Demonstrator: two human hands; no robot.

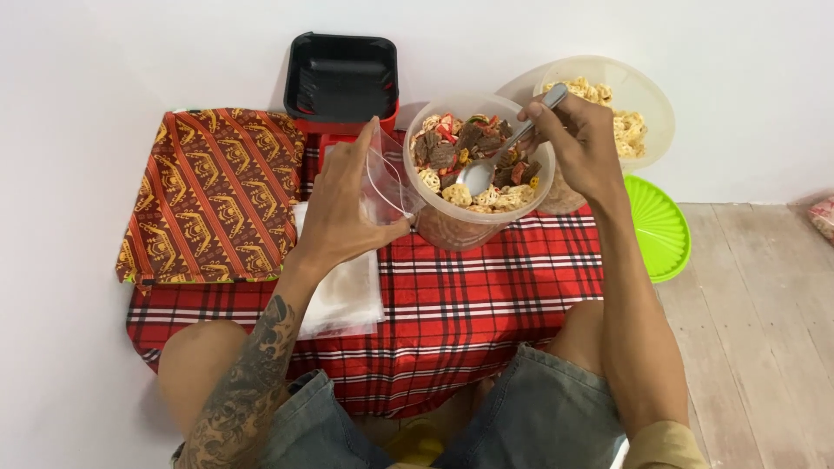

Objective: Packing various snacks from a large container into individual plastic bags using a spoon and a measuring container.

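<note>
My left hand [343, 208] holds a small clear plastic bag [388, 184] open beside a clear tub [473, 221] of mixed snacks: pale wheel-shaped crackers and dark and red chips. My right hand [580, 143] grips a metal spoon [495, 165] by its handle, and the spoon's bowl dips into the snacks in the tub. Behind that hand stands a second, larger clear tub [647, 100] holding pale crackers.
A red plaid cloth [486, 313] covers the floor in front of my knees. A stack of clear bags [347, 291] lies on it by a patterned orange cushion [213, 195]. A black tray [340, 78] sits at the wall, a green lid [660, 230] to the right.
</note>
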